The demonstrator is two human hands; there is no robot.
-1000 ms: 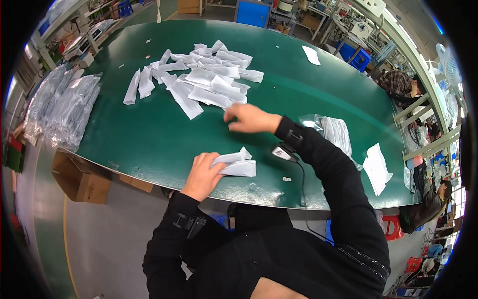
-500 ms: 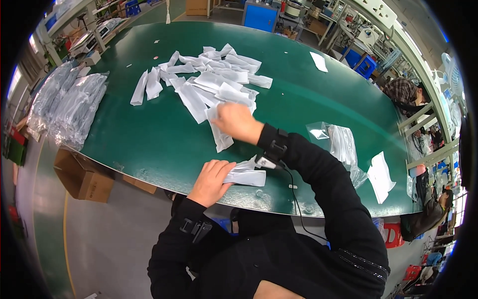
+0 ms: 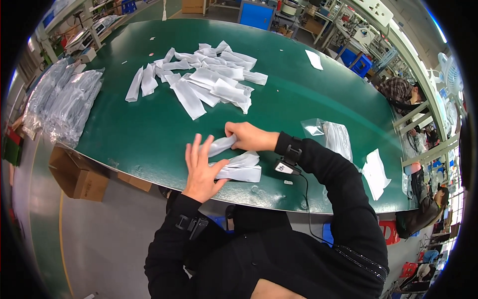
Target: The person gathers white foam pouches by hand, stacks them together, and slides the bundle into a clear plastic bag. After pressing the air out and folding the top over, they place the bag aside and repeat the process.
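My right hand pinches one end of a thin, whitish flat strip, which looks like soft sheet material or a sleeve. At the strip's other end is my left hand, its fingers spread and stretched out. A small stack of similar strips lies just below, near the table's front edge, beside my left thumb. Farther off, a loose heap of such strips is spread over the green table. Whether my left fingertips touch the held strip is hard to see.
Clear plastic bags packed with grey-white pieces are piled at the table's left. To the right are a filled clear bag and white sheets. An open cardboard box stands below the left edge. A cable hangs from my right wrist.
My right hand has drawn one strip from the heap toward me, down to my left hand. My left hand has lifted off the small stack and spread its fingers.
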